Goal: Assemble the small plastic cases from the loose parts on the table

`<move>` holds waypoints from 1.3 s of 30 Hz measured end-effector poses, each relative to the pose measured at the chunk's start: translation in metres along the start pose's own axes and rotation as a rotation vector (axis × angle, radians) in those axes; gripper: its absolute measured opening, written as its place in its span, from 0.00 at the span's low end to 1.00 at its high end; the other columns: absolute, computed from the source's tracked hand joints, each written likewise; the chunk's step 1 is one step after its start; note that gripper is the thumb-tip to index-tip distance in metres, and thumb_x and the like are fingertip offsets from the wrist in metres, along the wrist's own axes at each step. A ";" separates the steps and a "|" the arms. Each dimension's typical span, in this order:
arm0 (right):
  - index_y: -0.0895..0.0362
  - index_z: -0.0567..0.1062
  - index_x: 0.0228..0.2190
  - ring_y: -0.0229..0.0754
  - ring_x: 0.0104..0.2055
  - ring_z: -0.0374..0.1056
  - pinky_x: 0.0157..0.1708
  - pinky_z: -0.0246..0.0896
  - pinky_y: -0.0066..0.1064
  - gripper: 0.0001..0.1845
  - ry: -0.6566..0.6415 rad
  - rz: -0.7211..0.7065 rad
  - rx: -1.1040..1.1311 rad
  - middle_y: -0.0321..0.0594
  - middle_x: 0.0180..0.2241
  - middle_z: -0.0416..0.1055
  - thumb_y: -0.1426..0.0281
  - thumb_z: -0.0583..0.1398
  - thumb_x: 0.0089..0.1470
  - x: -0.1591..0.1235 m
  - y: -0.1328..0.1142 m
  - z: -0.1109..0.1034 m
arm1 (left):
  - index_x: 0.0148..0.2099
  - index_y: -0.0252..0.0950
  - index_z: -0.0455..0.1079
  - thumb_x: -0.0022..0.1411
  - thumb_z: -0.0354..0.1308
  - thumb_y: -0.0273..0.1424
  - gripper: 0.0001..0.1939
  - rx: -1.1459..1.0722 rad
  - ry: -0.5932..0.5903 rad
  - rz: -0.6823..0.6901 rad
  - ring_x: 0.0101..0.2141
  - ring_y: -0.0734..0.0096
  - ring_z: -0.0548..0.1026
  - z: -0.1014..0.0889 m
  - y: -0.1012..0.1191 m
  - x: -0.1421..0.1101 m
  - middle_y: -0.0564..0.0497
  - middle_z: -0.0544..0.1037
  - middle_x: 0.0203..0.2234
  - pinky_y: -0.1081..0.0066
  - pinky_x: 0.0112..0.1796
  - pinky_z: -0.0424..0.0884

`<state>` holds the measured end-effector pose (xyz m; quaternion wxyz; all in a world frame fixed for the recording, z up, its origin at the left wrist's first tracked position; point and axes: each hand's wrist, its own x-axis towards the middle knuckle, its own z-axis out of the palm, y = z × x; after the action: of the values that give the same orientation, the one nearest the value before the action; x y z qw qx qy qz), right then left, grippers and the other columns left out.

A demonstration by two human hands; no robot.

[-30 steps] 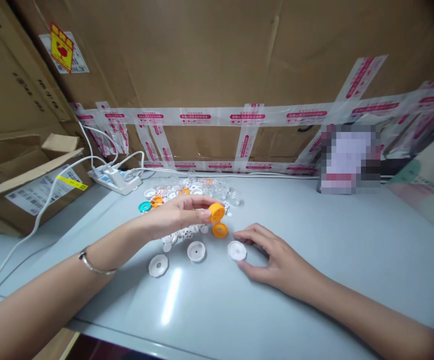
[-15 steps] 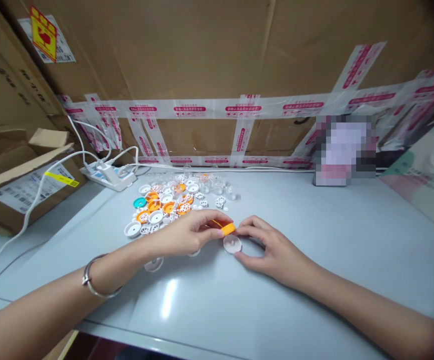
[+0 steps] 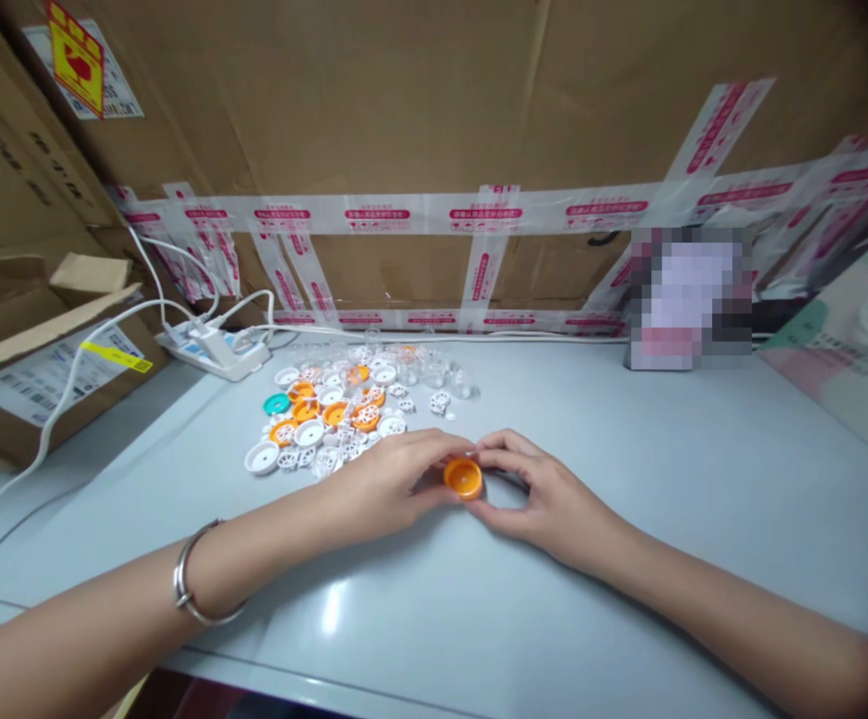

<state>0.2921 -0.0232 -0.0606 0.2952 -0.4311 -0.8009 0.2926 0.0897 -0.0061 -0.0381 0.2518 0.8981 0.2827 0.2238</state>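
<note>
A small orange round plastic cap [image 3: 463,479] sits between my hands just above or on the table, its hollow side up with a small hole in the centre. My left hand [image 3: 404,474] pinches it from the left, thumb at the front and fingers behind. From the right, my right hand [image 3: 534,489] closes thumb and fingers around its edge. The white disc is out of sight; I cannot tell whether it lies under the cap. To the left is a pile of white and orange round caps and white spoked pieces [image 3: 369,414], partly behind my left hand.
Clear plastic domes [image 3: 434,374] lie at the back of the pile, near a teal cap [image 3: 277,404]. A white power strip [image 3: 231,359] with cables stands by an open cardboard box [image 3: 51,369]. A blurred-out upright object [image 3: 684,300] leans against the large carton [image 3: 404,120].
My left hand has brought the orange cap down and turned it hollow side up over the white disc's spot. The disc, earlier in my right hand, no longer shows.
</note>
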 end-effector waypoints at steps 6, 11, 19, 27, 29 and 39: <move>0.56 0.74 0.36 0.43 0.42 0.67 0.45 0.63 0.35 0.12 0.004 0.031 0.016 0.41 0.38 0.67 0.70 0.63 0.45 0.000 0.000 0.000 | 0.51 0.34 0.64 0.59 0.57 0.26 0.17 0.044 -0.003 0.013 0.40 0.69 0.72 0.002 0.001 0.001 0.47 0.74 0.41 0.70 0.42 0.67; 0.55 0.74 0.35 0.43 0.42 0.67 0.45 0.62 0.36 0.11 0.010 0.038 0.014 0.41 0.38 0.67 0.70 0.63 0.44 0.000 0.001 0.002 | 0.49 0.34 0.66 0.59 0.57 0.27 0.15 0.070 -0.031 -0.001 0.38 0.69 0.71 0.002 0.001 0.003 0.48 0.73 0.38 0.70 0.39 0.67; 0.57 0.74 0.34 0.45 0.43 0.67 0.45 0.62 0.36 0.11 0.023 0.029 -0.004 0.43 0.39 0.67 0.72 0.63 0.43 -0.001 0.000 0.002 | 0.43 0.33 0.69 0.58 0.58 0.30 0.10 0.106 -0.057 -0.034 0.34 0.70 0.69 0.002 0.001 0.005 0.48 0.69 0.34 0.72 0.35 0.66; 0.57 0.75 0.35 0.44 0.43 0.67 0.45 0.63 0.36 0.12 0.029 0.012 -0.016 0.43 0.40 0.68 0.71 0.63 0.43 0.000 0.000 0.003 | 0.42 0.31 0.68 0.59 0.53 0.21 0.08 0.067 -0.116 0.014 0.35 0.71 0.69 -0.003 0.002 0.006 0.48 0.69 0.34 0.74 0.37 0.66; 0.57 0.75 0.35 0.44 0.43 0.67 0.45 0.63 0.36 0.13 0.035 0.000 -0.019 0.43 0.39 0.68 0.71 0.63 0.43 -0.001 0.000 0.003 | 0.44 0.32 0.67 0.59 0.52 0.21 0.10 0.073 -0.118 0.021 0.36 0.71 0.70 -0.003 0.001 0.005 0.48 0.70 0.35 0.73 0.37 0.65; 0.56 0.75 0.35 0.43 0.42 0.67 0.44 0.64 0.35 0.12 0.044 -0.033 -0.024 0.42 0.39 0.68 0.71 0.63 0.44 -0.001 0.003 0.004 | 0.45 0.33 0.67 0.61 0.51 0.22 0.10 0.110 -0.118 0.038 0.35 0.70 0.68 0.001 0.002 0.004 0.48 0.70 0.33 0.72 0.36 0.64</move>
<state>0.2913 -0.0237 -0.0652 0.3124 -0.4277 -0.8046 0.2686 0.0939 -0.0055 -0.0365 0.2142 0.9275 0.2618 0.1593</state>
